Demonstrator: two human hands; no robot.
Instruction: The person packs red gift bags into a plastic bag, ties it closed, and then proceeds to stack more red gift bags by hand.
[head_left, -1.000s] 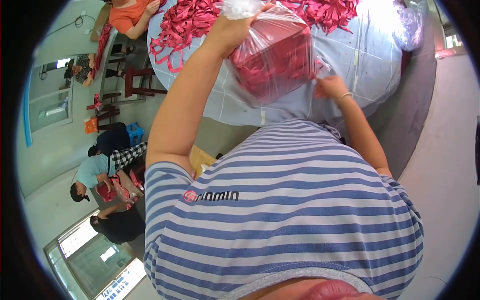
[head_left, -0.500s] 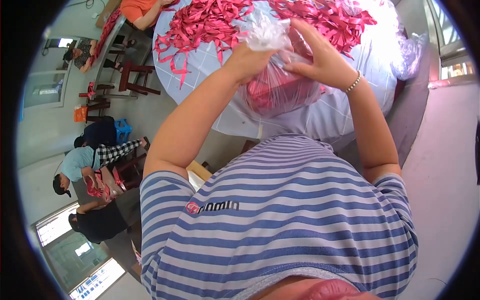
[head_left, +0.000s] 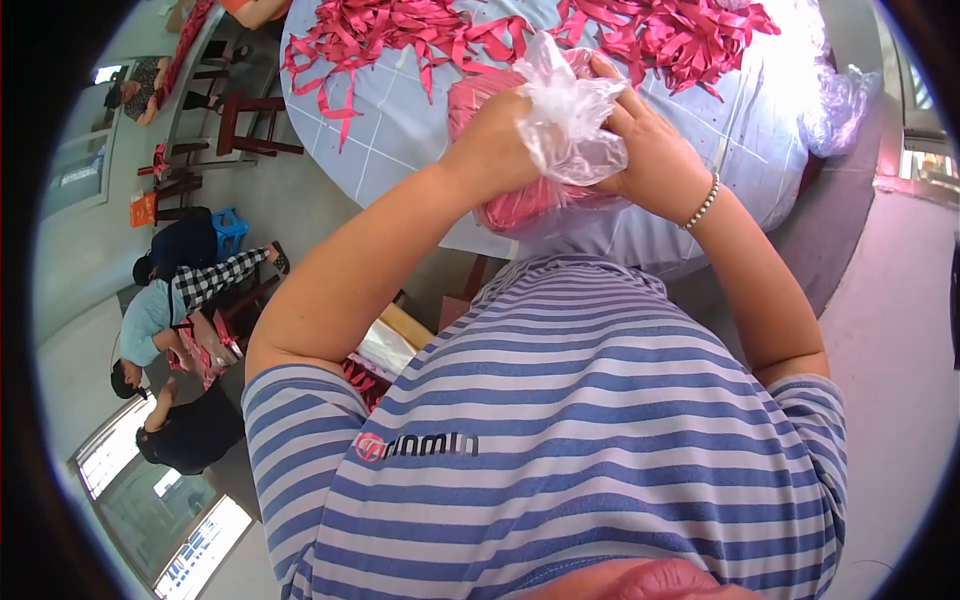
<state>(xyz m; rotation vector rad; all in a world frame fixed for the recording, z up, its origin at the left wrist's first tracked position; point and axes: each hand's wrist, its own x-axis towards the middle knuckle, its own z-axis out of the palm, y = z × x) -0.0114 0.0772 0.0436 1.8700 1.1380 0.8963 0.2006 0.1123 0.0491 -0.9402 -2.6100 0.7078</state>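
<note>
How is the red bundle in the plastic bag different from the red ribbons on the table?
The bagged bundle is packed into one chunky lump, but the ribbons are loose, tangled strips. The bundle is inside see-through plastic; the ribbons lie uncovered on the tablecloth. The bundle is between the left hand and right hand, while the ribbons lie beyond them. Both are pinkish red.

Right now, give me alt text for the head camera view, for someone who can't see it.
Left hand and right hand hold the gathered top of a clear plastic bag with red contents, over a cloth-covered table. Red ribbons lie heaped beyond; other people are at the left.
</note>
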